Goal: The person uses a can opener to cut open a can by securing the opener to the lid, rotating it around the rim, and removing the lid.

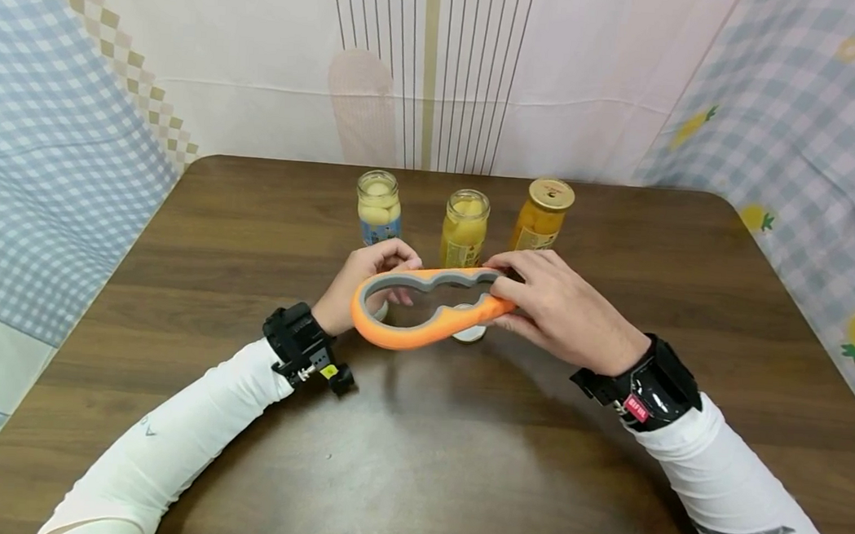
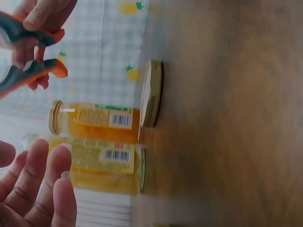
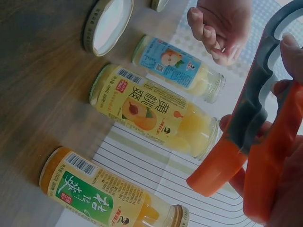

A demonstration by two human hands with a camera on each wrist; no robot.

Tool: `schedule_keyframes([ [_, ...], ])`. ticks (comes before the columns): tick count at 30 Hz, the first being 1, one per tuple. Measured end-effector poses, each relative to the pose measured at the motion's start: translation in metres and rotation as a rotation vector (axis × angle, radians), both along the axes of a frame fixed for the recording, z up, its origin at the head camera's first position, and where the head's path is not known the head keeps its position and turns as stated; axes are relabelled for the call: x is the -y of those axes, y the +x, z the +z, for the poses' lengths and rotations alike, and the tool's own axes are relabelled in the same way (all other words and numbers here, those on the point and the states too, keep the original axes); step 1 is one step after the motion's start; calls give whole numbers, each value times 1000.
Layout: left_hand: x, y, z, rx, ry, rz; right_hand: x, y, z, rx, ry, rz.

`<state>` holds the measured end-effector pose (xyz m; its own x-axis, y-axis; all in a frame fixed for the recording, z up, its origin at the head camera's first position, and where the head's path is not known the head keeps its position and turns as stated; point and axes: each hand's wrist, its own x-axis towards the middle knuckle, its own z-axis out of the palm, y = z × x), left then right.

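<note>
My right hand (image 1: 553, 303) grips an orange-and-grey jar opener (image 1: 401, 339) by its handle end, the rounded loop pointing left. My left hand (image 1: 360, 279) hovers beside that loop with loosely bent fingers and nothing in them, as the left wrist view (image 2: 42, 189) also shows. Behind the hands stand three glass jars. The left one, a blue-labelled jar (image 1: 378, 207), and the middle yellow peach jar (image 1: 465, 228) are lidless. On the right, the orange-fruit jar (image 1: 541, 217) has its gold lid (image 1: 552, 194) on.
A loose lid (image 3: 111, 26) lies on the wooden table (image 1: 255, 207) with its white inside up, in front of the peach jar. Part of another lid (image 3: 160, 4) shows near the left hand. Patterned cloth (image 1: 250, 44) hangs beyond the table's far edge.
</note>
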<state>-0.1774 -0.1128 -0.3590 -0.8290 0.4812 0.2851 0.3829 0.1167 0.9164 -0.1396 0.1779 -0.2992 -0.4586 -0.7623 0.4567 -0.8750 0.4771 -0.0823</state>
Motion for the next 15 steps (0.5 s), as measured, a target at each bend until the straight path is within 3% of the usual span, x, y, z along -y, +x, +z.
schedule_keyframes([
  [3,-4,3,0,12,27,-64,0,0,-1,3,11,-7],
  [5,-7,6,2,63,64,-94,0,0,-1,5,20,-13],
  [10,-19,10,10,229,151,-102,0,2,0,-4,40,-21],
  [12,-23,11,12,228,137,-98,0,2,0,-20,46,-20],
  [15,-31,11,9,292,181,-140,1,2,1,-45,40,-21],
])
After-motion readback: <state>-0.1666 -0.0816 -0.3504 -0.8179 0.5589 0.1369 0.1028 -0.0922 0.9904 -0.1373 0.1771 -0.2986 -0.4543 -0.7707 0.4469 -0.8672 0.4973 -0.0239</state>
